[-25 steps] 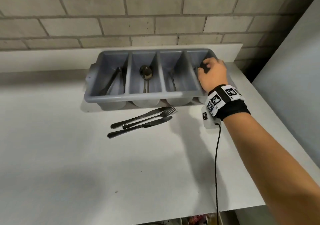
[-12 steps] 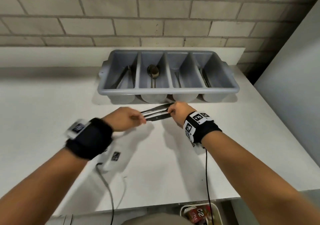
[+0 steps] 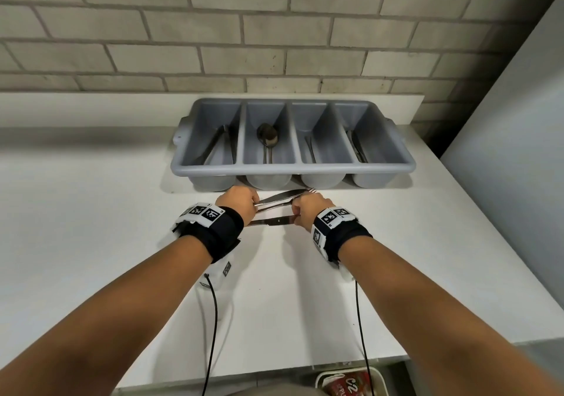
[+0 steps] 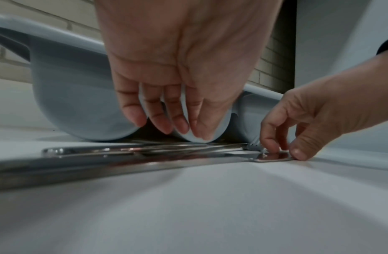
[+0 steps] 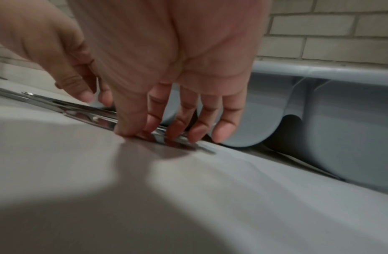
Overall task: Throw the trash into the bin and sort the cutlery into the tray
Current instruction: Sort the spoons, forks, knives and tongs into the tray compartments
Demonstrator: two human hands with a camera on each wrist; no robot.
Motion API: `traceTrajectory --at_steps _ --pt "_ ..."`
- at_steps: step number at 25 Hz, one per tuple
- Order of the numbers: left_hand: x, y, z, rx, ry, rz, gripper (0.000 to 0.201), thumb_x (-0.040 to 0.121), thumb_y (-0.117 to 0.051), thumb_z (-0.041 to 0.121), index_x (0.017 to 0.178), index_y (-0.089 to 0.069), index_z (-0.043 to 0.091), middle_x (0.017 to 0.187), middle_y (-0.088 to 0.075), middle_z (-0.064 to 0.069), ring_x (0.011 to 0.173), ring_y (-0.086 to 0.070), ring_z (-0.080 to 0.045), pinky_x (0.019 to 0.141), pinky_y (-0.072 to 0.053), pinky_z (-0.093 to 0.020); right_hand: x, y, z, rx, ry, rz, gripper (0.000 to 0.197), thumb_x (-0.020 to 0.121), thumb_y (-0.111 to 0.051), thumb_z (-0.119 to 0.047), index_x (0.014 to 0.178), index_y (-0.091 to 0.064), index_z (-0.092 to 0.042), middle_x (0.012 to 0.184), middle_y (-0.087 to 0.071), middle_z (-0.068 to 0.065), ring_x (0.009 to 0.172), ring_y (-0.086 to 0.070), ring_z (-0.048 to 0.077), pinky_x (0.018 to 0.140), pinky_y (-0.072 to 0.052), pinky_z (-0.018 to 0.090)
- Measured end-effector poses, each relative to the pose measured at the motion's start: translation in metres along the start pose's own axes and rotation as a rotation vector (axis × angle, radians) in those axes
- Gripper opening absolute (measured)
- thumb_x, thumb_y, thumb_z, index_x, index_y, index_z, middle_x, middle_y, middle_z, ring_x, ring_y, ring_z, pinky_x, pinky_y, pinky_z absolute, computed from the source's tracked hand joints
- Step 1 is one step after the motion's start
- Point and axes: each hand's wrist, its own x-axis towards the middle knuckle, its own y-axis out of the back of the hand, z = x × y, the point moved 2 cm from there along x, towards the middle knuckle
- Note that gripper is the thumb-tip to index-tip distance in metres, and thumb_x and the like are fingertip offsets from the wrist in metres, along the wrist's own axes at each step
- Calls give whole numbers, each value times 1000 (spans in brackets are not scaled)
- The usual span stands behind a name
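Two knives and a fork (image 3: 274, 207) lie side by side on the white table, just in front of the grey four-compartment tray (image 3: 293, 168). My left hand (image 3: 254, 209) hovers over their handles; in the left wrist view its fingers (image 4: 166, 127) hang straight above the metal, gripping nothing. My right hand (image 3: 297, 212) is at the blade ends. Its thumb and index finger pinch the tip of the near knife (image 4: 145, 163), which lies flat on the table. In the right wrist view, the right hand's fingertips (image 5: 173, 132) rest on the blades.
The tray holds a spoon (image 3: 268, 134) in its second compartment and other cutlery in the others. A brick wall runs behind it and a grey panel (image 3: 503, 151) stands to the right. Below the table's front edge is a white bin (image 3: 320, 376) with red packaging (image 3: 348, 386).
A second ago my right hand was at the tray's right compartment and my left hand was out of view. Both hands have since come down onto the cutlery on the table.
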Motion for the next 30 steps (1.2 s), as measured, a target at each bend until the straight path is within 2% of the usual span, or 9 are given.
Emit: traceTrajectory --at_steps 3,7,11,15,18,21,24,27,30 --pt "2 -1 -3 66 68 -15 31 86 -55 17 116 -63 21 121 -64 -8 111 -60 -29 96 -48 -37 5 -1 -5 -58 -8 -89 28 85 -61 -18 110 -61 -7 122 -59 13 114 -55 30 96 -50 39" --pt "8 -2 -5 64 120 -88 24 86 -55 17 104 -69 11 109 -69 -12 100 -64 -31 87 -53 -37 2 3 -7 -94 45 -127 6 87 -56 -9 84 -52 -10 107 -59 14 94 -53 22 91 -49 33" --pt "8 -7 -4 161 72 -187 28 91 -47 16 114 -61 7 121 -62 -12 113 -58 -30 91 -48 -36 -10 2 2 54 68 -108 29 90 -44 -1 115 -59 -6 123 -59 17 96 -50 21 95 -45 32" --pt "-1 2 -8 45 14 -142 30 91 -47 9 119 -51 4 123 -57 -18 108 -56 -32 96 -44 -37 -22 13 16 127 68 18 31 91 -41 -10 115 -60 -14 123 -57 15 114 -52 33 97 -44 38" --pt "-15 12 -7 -134 -94 -98 29 94 -43 11 121 -53 10 116 -59 -16 92 -51 -24 83 -41 -30 -29 32 24 -6 116 127 30 92 -40 -14 114 -60 -17 127 -55 9 117 -47 29 99 -39 41" --pt "-27 12 3 -297 -207 -93 23 95 -41 12 109 -59 14 105 -62 -8 92 -55 -23 80 -44 -24 -38 50 24 -61 157 256 29 93 -39 -17 111 -61 -18 123 -57 4 118 -44 25 98 -34 40" --pt "-31 8 13 -617 -205 -170 26 97 -34 12 88 -53 27 83 -54 -7 67 -50 -18 57 -43 -23 -42 62 20 -139 154 314 26 93 -40 -20 106 -63 -19 118 -60 2 114 -45 25 96 -32 42" --pt "-40 5 26 -821 -170 -241 22 100 -32 21 94 -54 22 67 -42 0 53 -33 -12 50 -29 -24 -43 72 19 -107 119 340 23 91 -46 -25 107 -62 -20 119 -58 3 115 -43 25 97 -31 42" --pt "-45 6 39 -886 -172 -277 14 98 -41 23 92 -52 16 65 -34 3 52 -29 -11 49 -26 -22 -47 77 20 147 76 646 39 82 -61 -23 120 -53 -17 128 -46 10 120 -38 28 99 -36 42"
